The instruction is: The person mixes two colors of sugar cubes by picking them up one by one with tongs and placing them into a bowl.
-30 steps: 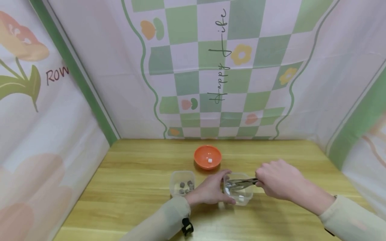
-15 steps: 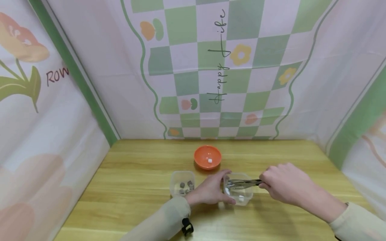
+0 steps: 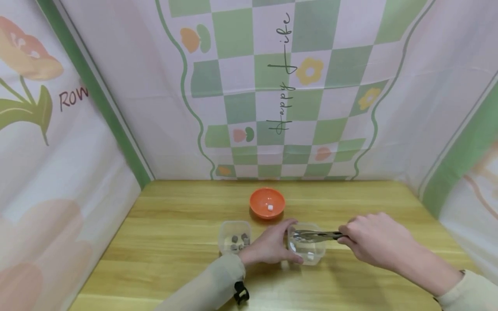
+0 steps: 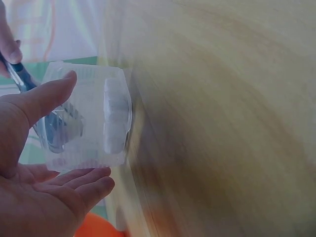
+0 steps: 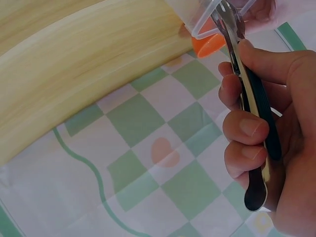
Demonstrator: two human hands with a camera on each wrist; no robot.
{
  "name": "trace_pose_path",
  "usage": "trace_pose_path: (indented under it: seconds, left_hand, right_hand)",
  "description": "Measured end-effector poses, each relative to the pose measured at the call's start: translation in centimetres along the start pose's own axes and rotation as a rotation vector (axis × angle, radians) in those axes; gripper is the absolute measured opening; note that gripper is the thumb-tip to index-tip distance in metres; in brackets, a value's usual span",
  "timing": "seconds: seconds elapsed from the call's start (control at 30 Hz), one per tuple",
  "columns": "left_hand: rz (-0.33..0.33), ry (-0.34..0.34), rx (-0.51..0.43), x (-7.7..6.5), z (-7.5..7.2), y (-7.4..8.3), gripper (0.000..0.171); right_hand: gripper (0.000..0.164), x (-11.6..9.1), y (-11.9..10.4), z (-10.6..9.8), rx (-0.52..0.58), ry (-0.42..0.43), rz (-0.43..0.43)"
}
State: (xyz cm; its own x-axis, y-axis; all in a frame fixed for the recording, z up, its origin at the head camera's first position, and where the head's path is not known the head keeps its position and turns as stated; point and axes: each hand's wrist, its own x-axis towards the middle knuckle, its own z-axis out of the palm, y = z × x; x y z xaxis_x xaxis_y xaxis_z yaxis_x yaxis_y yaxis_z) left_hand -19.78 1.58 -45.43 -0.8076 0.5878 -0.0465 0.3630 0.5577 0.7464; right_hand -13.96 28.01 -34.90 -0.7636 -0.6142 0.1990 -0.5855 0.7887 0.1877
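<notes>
My left hand (image 3: 270, 247) grips a clear plastic container (image 3: 318, 254) from its left side, thumb on the near wall and fingers on the far one. White cubes (image 4: 115, 116) line its bottom in the left wrist view. From the right, my right hand (image 3: 379, 237) holds metal tongs (image 3: 328, 236), fingers wrapped round both handles in the right wrist view. The tongs' tips reach inside the container, above the cubes. Behind it, an orange bowl (image 3: 257, 209) has one white cube (image 3: 270, 207) in it.
Left of my left hand stands a second clear container (image 3: 235, 225) with several grey cubes (image 3: 234, 238), partly hidden by the wrist. Everything rests on a wooden table (image 3: 175, 242). A patterned cloth backdrop (image 3: 272, 86) rises at its far edge, with more cloth at both sides.
My right hand has shifted to the right and slightly down, so the tongs lie flatter with their tips still inside the container. The left hand holds its place.
</notes>
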Motion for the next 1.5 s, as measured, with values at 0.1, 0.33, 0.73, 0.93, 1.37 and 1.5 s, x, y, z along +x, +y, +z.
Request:
trace_pose_path:
  seconds: [0.1,0.33,0.73,0.93,1.37,1.5]
  left_hand:
    - [0.005,0.002,0.006,0.1,0.1,-0.1,0.108]
    - [0.010,-0.008,-0.010,0.0,-0.1,-0.1,0.107]
    - [0.012,-0.006,-0.016,0.1,-0.1,-0.1,0.107]
    - [0.006,-0.005,-0.016,0.0,-0.1,0.0,0.108]
    - [0.000,0.008,-0.003,0.1,-0.1,0.1,0.107]
    - [0.012,0.013,0.001,0.1,0.0,0.1,0.107]
  right_hand:
    - [0.037,-0.4,0.0,0.1,-0.002,0.010,0.008]
    - [0.037,-1.2,-0.2,0.3,0.004,0.027,0.020]
    - [0.037,-2.7,0.1,0.7,-0.011,0.162,0.000]
    - [0.038,-3.3,0.2,0.9,-0.008,0.210,-0.003]
    - [0.039,-4.3,0.1,0.8,-0.001,0.191,0.024]
    - [0.037,-4.5,0.0,0.7,0.007,0.174,0.037]
